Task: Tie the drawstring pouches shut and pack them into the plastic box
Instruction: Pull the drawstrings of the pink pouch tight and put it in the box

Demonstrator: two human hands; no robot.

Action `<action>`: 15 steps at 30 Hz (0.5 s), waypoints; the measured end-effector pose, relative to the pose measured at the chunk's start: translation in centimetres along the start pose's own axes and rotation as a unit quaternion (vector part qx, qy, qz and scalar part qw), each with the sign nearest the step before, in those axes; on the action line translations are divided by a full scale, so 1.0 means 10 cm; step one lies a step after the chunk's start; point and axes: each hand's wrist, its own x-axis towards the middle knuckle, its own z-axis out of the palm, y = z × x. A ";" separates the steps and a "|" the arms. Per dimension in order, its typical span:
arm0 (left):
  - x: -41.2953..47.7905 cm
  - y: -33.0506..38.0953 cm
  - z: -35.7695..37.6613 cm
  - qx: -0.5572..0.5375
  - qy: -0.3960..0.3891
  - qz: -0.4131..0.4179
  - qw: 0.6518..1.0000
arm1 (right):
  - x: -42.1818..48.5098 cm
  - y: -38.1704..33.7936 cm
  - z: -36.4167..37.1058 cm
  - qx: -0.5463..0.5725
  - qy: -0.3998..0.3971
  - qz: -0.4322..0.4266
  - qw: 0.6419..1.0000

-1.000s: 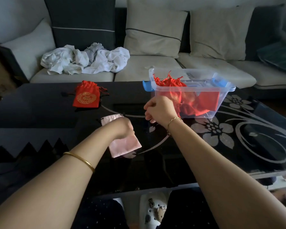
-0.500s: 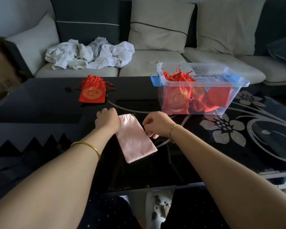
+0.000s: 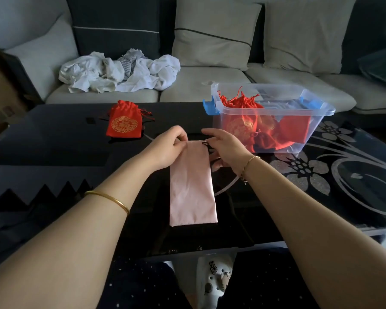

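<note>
Pink pouch (image 3: 192, 186) flat | long axis toward box (image 3: 316, 112) | both hands pinch mouth

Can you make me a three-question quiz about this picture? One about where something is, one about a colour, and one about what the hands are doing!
1. Where is the lone red pouch?
A. On the table, left of the plastic box
B. Inside the box
C. On the sofa

2. What colour is the long pouch being handled?
A. Blue
B. Pink
C. Green

3. What are the two hands doing?
A. Resting in the lap
B. Lifting the box
C. Holding the pink pouch's top end

Answers:
1. A, it lies on the dark table, apart from the box.
2. B, its fabric is pale pink.
3. C, the left hand and right hand each have a grip at the pouch's top corners.
</note>
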 end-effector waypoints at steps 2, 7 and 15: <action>-0.02 0.04 -0.02 -0.007 0.019 0.027 0.999 | -0.03 0.00 -0.03 0.007 -0.014 0.002 1.000; -0.03 0.08 -0.06 0.002 0.050 0.047 0.998 | -0.06 0.00 -0.10 0.072 -0.049 0.009 0.996; -0.01 0.03 -0.09 0.004 0.034 -0.014 0.999 | -0.04 0.00 -0.16 0.062 0.002 0.000 0.998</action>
